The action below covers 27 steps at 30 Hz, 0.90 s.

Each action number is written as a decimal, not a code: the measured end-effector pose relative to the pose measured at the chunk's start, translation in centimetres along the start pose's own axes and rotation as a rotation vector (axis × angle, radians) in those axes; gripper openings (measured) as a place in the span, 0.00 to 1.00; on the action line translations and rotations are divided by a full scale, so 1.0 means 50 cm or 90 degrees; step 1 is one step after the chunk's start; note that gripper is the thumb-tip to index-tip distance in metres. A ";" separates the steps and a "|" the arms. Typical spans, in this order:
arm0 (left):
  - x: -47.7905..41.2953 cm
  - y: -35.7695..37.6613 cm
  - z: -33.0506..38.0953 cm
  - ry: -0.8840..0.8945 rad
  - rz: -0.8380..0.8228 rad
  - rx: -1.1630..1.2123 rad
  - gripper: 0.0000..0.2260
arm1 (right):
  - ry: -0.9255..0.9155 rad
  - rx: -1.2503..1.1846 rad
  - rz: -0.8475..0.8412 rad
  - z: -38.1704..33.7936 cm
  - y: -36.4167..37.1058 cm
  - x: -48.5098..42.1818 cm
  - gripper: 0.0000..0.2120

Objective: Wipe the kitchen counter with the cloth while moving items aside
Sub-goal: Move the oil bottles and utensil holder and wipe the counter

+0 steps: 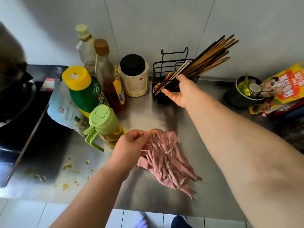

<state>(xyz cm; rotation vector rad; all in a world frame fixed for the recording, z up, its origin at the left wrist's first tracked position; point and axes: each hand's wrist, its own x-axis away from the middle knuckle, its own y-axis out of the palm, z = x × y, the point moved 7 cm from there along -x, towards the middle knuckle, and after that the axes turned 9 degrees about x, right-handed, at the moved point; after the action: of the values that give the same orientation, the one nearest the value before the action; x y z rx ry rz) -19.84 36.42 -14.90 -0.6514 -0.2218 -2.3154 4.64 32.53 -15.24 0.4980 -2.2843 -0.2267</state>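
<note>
**Left hand (131, 142) on cloth (166, 162), right hand (179, 91) on holder**

Left hand, lower centre, pinches the pink cloth's upper edge. The cloth lies crumpled mid-frame on the steel counter (205, 186). Right hand, upper centre, has its fingers curled round the black wire chopstick holder (158, 71). Crumbs (70, 167) lower left.

L hand (132, 142) pinched, R hand (181, 91) curled

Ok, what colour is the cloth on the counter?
The cloth is faded pink with frayed pale threads, seen in the head view.
</note>
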 end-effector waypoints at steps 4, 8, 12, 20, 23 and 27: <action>-0.013 0.019 0.009 -0.014 0.021 0.008 0.07 | 0.027 0.019 0.004 -0.006 -0.001 0.008 0.13; -0.020 0.045 0.015 -0.024 0.047 0.021 0.07 | -0.008 0.000 0.007 -0.009 -0.046 0.038 0.12; -0.036 0.070 0.020 -0.024 0.057 0.020 0.07 | -0.026 -0.079 0.024 -0.023 -0.137 0.081 0.12; -0.069 0.205 0.052 -0.014 -0.039 0.020 0.07 | -0.049 -0.023 0.194 -0.038 -0.395 0.172 0.15; -0.069 0.251 0.064 -0.005 -0.071 0.004 0.07 | -0.041 -0.016 0.253 -0.059 -0.467 0.193 0.16; -0.067 0.298 0.082 0.016 -0.099 -0.010 0.07 | -0.063 -0.038 0.281 -0.090 -0.519 0.211 0.16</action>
<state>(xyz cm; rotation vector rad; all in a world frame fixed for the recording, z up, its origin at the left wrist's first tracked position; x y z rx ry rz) -6.02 28.86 -13.48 -0.6328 -0.2510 -2.4753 8.64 4.53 -13.27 -0.0553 -2.4084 -0.0983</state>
